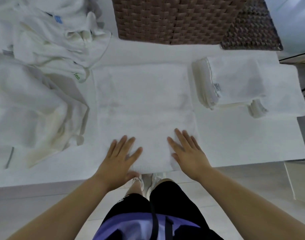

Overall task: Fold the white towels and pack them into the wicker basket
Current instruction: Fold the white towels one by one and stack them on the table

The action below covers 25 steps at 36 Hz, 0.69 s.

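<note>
At the worktop's near edge, hands: left hand (120,156) and right hand (186,153) lie palm-down, side by side, on the 6 o'clock end of the towel, left toward 7 o'clock and right toward 5 o'clock.
Grip: fingers of both hands are straight and spread, pressing flat and pinching nothing. The left thumb sits at the near hem, too blurred to say whether it hooks under.
Towel in work: the white towel (144,101) lies flat at the centre of the worktop (243,139), stretching away from both palms. Neither hand is clearly nearer.
Long axis: it runs from 6 to 12 o'clock, with the far end pointing at the basket. A cross line about halfway up suggests the near half is already doubled.
Coming move, as judged: the fold likely travels from 6 toward 12 o'clock, both hands working as a pair.
Finished pile: the folded stack (234,84) sits at 2 o'clock, just beside the towel's far right corner.
Waiting pile: the unfolded heap (35,66) spreads from 9 to 11 o'clock, reaching the towel's far left corner.
Destination: the wicker basket (174,18) stands at 12 o'clock beyond the towel's far end, its inside out of view.
</note>
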{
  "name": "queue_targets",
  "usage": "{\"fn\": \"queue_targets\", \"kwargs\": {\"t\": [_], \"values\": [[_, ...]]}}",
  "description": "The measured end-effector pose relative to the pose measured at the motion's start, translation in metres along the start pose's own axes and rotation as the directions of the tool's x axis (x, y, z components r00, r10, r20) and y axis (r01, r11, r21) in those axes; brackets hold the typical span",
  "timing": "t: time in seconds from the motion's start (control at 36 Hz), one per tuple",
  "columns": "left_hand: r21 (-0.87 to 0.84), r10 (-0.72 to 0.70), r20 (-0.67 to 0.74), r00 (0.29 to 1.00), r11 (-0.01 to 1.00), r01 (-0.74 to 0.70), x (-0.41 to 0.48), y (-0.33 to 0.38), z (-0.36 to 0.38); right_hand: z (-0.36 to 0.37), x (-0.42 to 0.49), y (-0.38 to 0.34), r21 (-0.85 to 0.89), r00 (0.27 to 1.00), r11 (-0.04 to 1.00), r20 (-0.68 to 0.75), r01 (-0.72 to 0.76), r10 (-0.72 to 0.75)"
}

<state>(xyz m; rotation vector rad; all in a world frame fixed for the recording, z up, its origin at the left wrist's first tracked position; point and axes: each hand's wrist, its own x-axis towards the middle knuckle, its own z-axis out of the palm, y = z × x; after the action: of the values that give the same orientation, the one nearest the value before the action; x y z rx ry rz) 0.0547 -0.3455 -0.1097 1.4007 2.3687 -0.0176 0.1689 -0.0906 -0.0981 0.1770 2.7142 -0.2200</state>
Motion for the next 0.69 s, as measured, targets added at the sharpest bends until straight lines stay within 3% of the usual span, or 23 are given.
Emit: {"fn": "queue_targets", "kwargs": {"t": [0.14,0.39,0.61,0.69], "values": [[0.031,-0.027,0.000,1.000,0.999,0.027,-0.008,0.009,0.012,0.000,-0.004,-0.003,-0.016,0.999,1.000,0.033,-0.015,0.016],[-0.026,-0.072,-0.128,0.989,0.997,0.069,-0.024,0.028,0.025,0.026,-0.035,0.003,-0.133,0.980,0.974,-0.045,0.185,-0.192],[-0.373,-0.246,0.084,0.966,0.891,0.260,-0.029,0.043,-0.010,0.018,-0.034,0.008,-0.076,0.973,0.978,-0.118,0.193,-0.201],[-0.442,-0.306,0.156,0.939,0.829,0.343,-0.031,0.047,-0.028,-0.001,-0.032,0.010,0.041,0.964,0.966,-0.088,0.256,-0.251]]}}
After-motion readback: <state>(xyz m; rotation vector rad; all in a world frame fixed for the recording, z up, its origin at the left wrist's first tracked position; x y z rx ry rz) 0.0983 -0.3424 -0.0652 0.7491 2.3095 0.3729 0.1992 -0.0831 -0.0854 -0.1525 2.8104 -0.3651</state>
